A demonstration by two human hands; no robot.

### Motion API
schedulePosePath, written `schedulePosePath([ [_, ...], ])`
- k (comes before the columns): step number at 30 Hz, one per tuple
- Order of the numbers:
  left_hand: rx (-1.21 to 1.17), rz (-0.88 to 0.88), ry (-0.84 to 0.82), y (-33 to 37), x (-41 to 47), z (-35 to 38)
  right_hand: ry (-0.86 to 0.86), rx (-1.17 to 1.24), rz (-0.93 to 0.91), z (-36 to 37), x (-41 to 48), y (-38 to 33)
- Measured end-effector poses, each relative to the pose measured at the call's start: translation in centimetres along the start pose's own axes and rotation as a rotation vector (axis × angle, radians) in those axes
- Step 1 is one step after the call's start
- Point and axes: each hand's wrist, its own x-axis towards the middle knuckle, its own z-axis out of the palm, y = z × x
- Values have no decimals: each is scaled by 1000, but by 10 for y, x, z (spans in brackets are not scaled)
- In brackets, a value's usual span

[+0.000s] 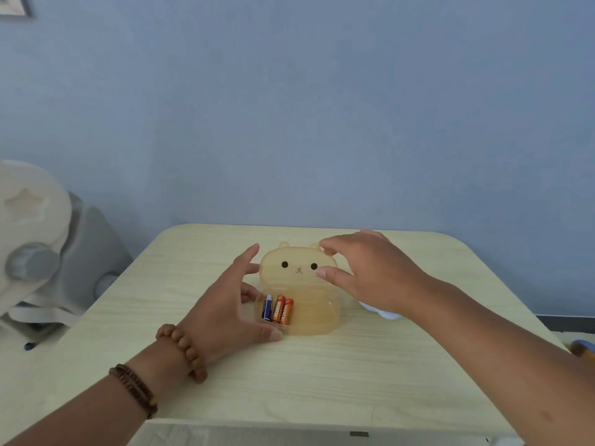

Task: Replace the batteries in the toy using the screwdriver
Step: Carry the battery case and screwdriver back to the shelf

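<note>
A translucent yellow bear-shaped box [317,317] stands in the middle of the table, its bear-face lid [297,265] raised upright. Inside at the left lie a blue battery [267,306] and two orange batteries [283,310], side by side. My left hand [219,307] grips the box's left end, with the thumb at the front corner and the fingers behind. My right hand [370,272] pinches the lid's right edge between thumb and fingertips. A white object [381,313], mostly hidden under my right hand, lies right of the box.
The pale wooden table [322,381] has rounded far corners and stands against a blue wall. A grey and cream padded seat [80,252] stands off its left side. A blue and orange thing [582,349] shows at the right edge.
</note>
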Motion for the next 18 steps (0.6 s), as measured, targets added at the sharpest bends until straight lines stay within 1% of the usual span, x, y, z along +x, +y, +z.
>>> schedulePosePath([
  [3,26,36,-25,1,-5,-3,61,108,-35,-1,-14,-3],
  [5,65,66,-41,0,-10,-5,56,173,-50,1,-26,-9],
  [8,113,117,-49,-2,-19,-6,50,198,-59,11,-44,-24],
  [11,105,145,-60,-5,-23,-8,39,216,-43,22,-59,-34],
  [18,54,159,-114,0,-37,-10,-3,348,40,47,-89,-33],
])
